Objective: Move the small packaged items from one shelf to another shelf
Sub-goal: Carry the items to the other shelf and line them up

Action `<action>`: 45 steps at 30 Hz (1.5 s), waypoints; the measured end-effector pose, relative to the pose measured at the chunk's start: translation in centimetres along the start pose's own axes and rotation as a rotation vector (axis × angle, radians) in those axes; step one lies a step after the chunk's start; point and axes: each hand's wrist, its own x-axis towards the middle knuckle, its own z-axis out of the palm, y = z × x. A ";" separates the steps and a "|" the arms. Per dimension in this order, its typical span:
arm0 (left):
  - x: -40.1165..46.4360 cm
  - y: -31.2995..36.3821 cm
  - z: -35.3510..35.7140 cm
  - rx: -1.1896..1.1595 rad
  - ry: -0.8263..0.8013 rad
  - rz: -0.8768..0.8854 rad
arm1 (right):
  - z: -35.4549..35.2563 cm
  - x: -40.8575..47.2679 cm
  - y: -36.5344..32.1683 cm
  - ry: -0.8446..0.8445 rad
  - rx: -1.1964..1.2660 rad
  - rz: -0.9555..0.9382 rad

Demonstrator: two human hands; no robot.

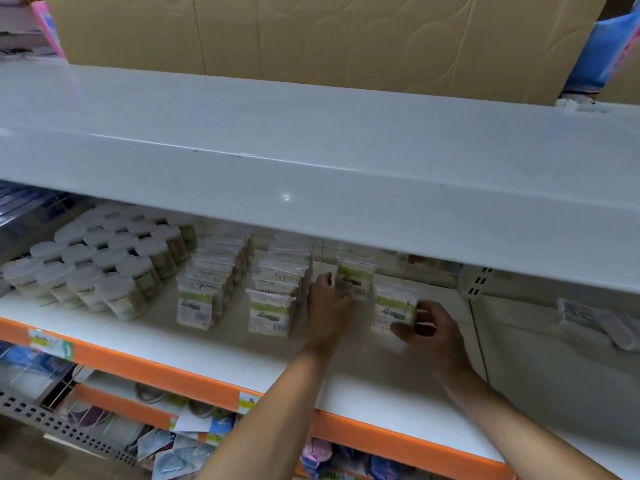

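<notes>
At centre right of the frame, a person's left hand (329,296) gripped one upright packet (355,275) and the right hand (427,327) pinched another packet (393,308) on the middle shelf (242,348), seemingly mid-pickup; lifting both clear toward another shelf looked next.

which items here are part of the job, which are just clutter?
Job:
left hand on packet
right hand on packet
packet rows
shelf

Clutter:
lidded jars
cardboard box
lower-shelf goods
</notes>
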 end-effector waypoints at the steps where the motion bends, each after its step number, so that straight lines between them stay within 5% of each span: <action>1: -0.5 -0.2 -0.2 0.007 0.000 0.021 | 0.5 0.2 -0.1 -0.004 -0.014 -0.002; 9: -3.5 0.3 -0.9 0.307 -0.042 0.145 | 4.7 2.4 -1.0 0.034 -0.005 -0.001; 15: -4.2 -0.1 -1.8 0.353 -0.107 0.018 | 7.0 4.1 -1.3 0.080 0.014 0.039; 25: -4.9 0.2 -2.6 0.436 -0.136 0.043 | 8.3 5.5 -1.5 0.106 -0.116 0.126; 34: -5.4 1.6 -2.5 0.626 -0.176 0.161 | 5.4 5.5 -2.1 -0.074 -0.240 0.211; 39: -6.2 2.8 -0.8 0.799 -0.234 0.313 | 0.2 4.4 -2.4 -0.247 -0.642 0.015; 45: -7.2 3.8 1.8 0.962 -0.366 0.378 | -5.1 1.7 -2.0 -0.370 -0.750 0.006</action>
